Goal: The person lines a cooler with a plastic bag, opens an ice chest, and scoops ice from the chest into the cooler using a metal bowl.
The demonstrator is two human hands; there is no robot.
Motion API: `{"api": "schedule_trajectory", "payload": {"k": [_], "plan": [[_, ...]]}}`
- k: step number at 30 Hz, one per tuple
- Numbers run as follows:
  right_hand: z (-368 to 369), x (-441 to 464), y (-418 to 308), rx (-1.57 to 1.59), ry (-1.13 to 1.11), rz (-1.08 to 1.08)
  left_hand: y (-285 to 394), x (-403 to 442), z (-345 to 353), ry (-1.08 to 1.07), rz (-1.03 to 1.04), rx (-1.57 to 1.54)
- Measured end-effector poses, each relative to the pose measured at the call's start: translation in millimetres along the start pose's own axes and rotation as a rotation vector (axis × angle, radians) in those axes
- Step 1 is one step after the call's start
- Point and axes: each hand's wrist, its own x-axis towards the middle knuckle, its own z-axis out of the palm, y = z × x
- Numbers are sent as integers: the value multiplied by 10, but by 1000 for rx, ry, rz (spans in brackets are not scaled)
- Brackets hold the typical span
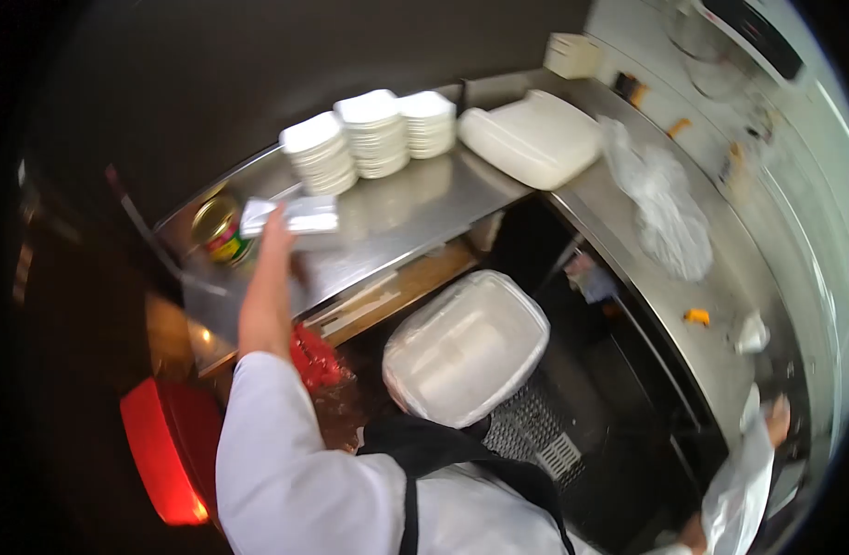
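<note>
A steel counter (415, 213) bends round the corner, with stacks of white dishes (375, 139) standing beside a white tub (535, 139). The left hand (277, 225) is at a white packet (313, 215) near a can (217, 229), and the right hand (778, 423) is by clear plastic (734, 499) at far right; blur hides either grip. The packet looks folded, so work seems under way; how much is left cannot be told.

At the bottom of the frame I wear a white top (480, 511) whose loose left sleeve (267, 453) leaves my forearm (265, 314) and left hand (276, 222) bare, plus a black apron (424, 446) with narrow black straps (410, 513).
</note>
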Motion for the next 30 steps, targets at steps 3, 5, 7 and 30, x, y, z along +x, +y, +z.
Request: {"api": "schedule_trajectory", "payload": {"k": [3,5,7,30], "plan": [[70,-149,-1154,88,-77,-126,-107,518,-252,-128,220,385],[317,-257,-2083,150,-192,-215,-313,-551,337,97,421,586],[778,-518,-2897,131,-447,-271,-673,-1459,574,-468,264,457],[3101,-3585,-2114,1107,-855,852,-3336,-2399,-739,-507,-663,999]]}}
